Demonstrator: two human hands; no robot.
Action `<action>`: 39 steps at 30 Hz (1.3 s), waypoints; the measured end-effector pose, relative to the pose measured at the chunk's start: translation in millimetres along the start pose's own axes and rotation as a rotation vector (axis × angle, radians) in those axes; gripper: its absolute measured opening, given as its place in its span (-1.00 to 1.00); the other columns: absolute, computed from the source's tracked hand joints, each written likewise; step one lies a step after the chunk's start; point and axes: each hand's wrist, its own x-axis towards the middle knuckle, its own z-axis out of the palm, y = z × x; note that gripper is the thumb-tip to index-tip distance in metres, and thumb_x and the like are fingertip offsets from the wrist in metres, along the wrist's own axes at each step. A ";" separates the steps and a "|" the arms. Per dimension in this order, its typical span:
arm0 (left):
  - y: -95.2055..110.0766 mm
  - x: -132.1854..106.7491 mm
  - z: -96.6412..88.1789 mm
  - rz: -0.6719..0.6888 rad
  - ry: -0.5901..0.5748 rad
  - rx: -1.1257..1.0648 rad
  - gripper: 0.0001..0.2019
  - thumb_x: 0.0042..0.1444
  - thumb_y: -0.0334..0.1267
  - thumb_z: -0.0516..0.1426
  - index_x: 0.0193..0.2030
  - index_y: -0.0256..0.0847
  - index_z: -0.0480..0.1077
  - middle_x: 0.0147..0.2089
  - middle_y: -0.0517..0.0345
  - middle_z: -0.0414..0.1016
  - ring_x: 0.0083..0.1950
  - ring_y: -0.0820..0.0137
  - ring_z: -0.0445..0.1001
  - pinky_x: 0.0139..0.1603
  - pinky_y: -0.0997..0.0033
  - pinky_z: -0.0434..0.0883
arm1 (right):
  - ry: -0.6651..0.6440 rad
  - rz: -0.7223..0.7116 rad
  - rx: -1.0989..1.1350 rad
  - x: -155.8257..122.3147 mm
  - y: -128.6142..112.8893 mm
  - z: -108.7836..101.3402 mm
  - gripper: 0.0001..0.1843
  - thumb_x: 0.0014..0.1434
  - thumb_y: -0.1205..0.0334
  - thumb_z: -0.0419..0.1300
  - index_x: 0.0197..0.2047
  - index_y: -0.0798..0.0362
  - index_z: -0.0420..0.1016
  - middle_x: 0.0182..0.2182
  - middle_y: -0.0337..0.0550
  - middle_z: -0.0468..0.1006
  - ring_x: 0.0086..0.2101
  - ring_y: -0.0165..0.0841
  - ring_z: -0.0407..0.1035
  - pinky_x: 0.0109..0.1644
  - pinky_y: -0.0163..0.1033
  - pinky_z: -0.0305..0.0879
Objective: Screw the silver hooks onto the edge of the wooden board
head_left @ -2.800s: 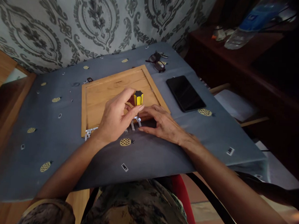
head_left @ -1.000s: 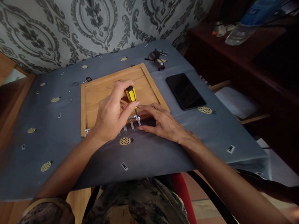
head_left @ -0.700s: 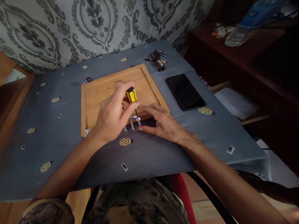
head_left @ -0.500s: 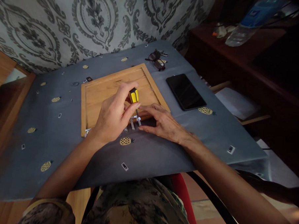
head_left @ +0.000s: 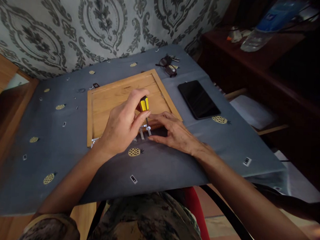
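My left hand (head_left: 120,123) is wrapped round the yellow and black handle of a screwdriver (head_left: 144,103), held upright. Its shaft runs down to a silver metal hinge (head_left: 148,130) at the near edge of a framed wooden panel (head_left: 119,83). My right hand (head_left: 174,132) rests at that edge, fingers on the panel side and thumb against the hinge, holding it. The screwdriver's tip and part of the hinge are hard to make out. A second metal piece (head_left: 94,141) shows at the panel's near left corner, partly behind my left wrist.
The panel lies on a table with a grey-blue cloth (head_left: 168,170). Right of it lies a black tablet or phone (head_left: 199,99); dark glasses (head_left: 167,66) lie behind. A small dark object (head_left: 95,85) is beyond the panel. A plastic bottle (head_left: 267,29) stands on a side cabinet.
Both hands, the screwdriver and the hinge keep nearly the same positions. The whole view has shifted very slightly.
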 end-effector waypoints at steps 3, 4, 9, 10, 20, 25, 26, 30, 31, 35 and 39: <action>1.7 0.1 0.5 0.029 -0.002 0.002 -0.65 0.29 -0.36 0.09 0.19 -0.06 0.22 -0.07 0.15 0.48 -0.12 0.36 0.57 -0.08 0.29 0.56 | 0.001 -0.007 -0.004 0.2 -0.9 -0.6 -0.33 0.17 0.16 0.37 0.32 -0.03 0.33 -0.05 -0.04 0.58 -0.04 -0.13 0.49 0.17 0.13 0.36; 2.4 0.4 0.6 0.043 0.002 0.006 -0.65 0.28 -0.36 0.10 0.18 -0.07 0.23 -0.03 0.14 0.48 -0.12 0.37 0.57 -0.09 0.31 0.56 | 0.003 -0.011 -0.010 0.2 -1.3 -0.9 -0.34 0.17 0.15 0.37 0.31 -0.01 0.34 -0.05 -0.03 0.59 -0.04 -0.13 0.49 0.17 0.13 0.36; 4.2 2.0 1.6 0.075 0.031 0.040 -0.70 0.28 -0.35 0.14 0.13 -0.10 0.28 0.04 0.14 0.49 -0.10 0.43 0.54 -0.12 0.43 0.57 | 0.010 -0.006 -0.017 0.0 -2.8 -1.8 -0.36 0.17 0.15 0.36 0.30 -0.02 0.36 -0.01 -0.02 0.56 0.00 -0.13 0.47 0.18 0.11 0.37; 3.8 2.1 2.0 0.077 0.038 0.043 -0.71 0.29 -0.35 0.14 0.13 -0.11 0.29 0.03 0.14 0.49 -0.10 0.43 0.54 -0.10 0.43 0.57 | 0.007 -0.002 -0.012 -0.1 -2.9 -1.9 -0.35 0.17 0.15 0.36 0.30 -0.01 0.36 -0.01 -0.02 0.56 -0.01 -0.13 0.47 0.17 0.10 0.37; -0.2 2.1 2.4 0.077 0.052 0.057 -0.68 0.30 -0.37 0.11 0.18 -0.13 0.30 0.00 0.15 0.50 -0.15 0.44 0.54 -0.08 0.41 0.57 | 0.019 -0.034 -0.015 1.0 0.6 0.4 -0.32 0.16 0.16 0.38 0.32 -0.02 0.32 -0.04 -0.03 0.59 -0.01 -0.12 0.48 0.15 0.12 0.39; -5.0 4.6 -3.3 0.100 -0.050 -0.006 -0.63 0.34 -0.36 0.05 0.25 -0.05 0.27 0.08 0.14 0.50 -0.04 0.37 0.58 0.05 0.28 0.60 | 0.029 -0.048 -0.037 0.8 1.6 0.3 -0.32 0.15 0.16 0.38 0.31 -0.02 0.33 -0.05 -0.04 0.60 0.00 -0.10 0.47 0.14 0.12 0.38; -5.7 5.3 -4.5 0.111 -0.074 -0.016 -0.63 0.35 -0.37 0.03 0.26 -0.03 0.26 0.07 0.15 0.50 -0.02 0.36 0.58 0.08 0.25 0.60 | 0.027 -0.046 -0.035 0.6 1.6 0.3 -0.32 0.15 0.16 0.38 0.31 -0.03 0.33 -0.05 -0.05 0.60 -0.01 -0.10 0.48 0.14 0.12 0.38; -7.9 7.6 -7.1 0.115 -0.135 -0.044 -0.59 0.36 -0.36 0.00 0.30 0.01 0.24 0.04 0.15 0.51 0.00 0.33 0.58 0.08 0.19 0.61 | 0.027 -0.034 -0.030 -0.4 1.8 0.3 -0.32 0.16 0.16 0.38 0.32 -0.05 0.32 -0.05 -0.06 0.59 -0.03 -0.13 0.49 0.16 0.10 0.35; -8.1 7.9 -7.1 0.116 -0.141 -0.050 -0.59 0.36 -0.37 -0.01 0.30 0.01 0.24 0.04 0.15 0.51 0.01 0.33 0.58 0.08 0.20 0.61 | 0.029 -0.034 -0.030 -0.5 1.8 0.3 -0.32 0.16 0.16 0.38 0.32 -0.06 0.32 -0.05 -0.06 0.58 -0.02 -0.13 0.49 0.16 0.10 0.35; -5.8 6.1 -5.8 0.120 -0.051 -0.058 -0.61 0.34 -0.36 0.04 0.27 -0.01 0.26 0.03 0.17 0.50 -0.03 0.37 0.59 -0.01 0.33 0.62 | 0.037 -0.045 -0.046 -0.2 2.2 0.3 -0.32 0.15 0.14 0.39 0.31 -0.08 0.33 -0.07 -0.08 0.59 -0.01 -0.13 0.48 0.15 0.09 0.37; -0.4 2.6 -8.3 0.044 0.151 -0.035 -0.64 0.34 -0.24 0.10 0.25 -0.04 0.24 0.01 0.15 0.50 -0.13 0.44 0.59 -0.13 0.45 0.60 | 0.039 -0.044 -0.070 0.3 2.8 1.1 -0.29 0.14 0.14 0.40 0.33 -0.01 0.32 -0.07 -0.04 0.58 -0.01 -0.14 0.48 0.15 0.06 0.38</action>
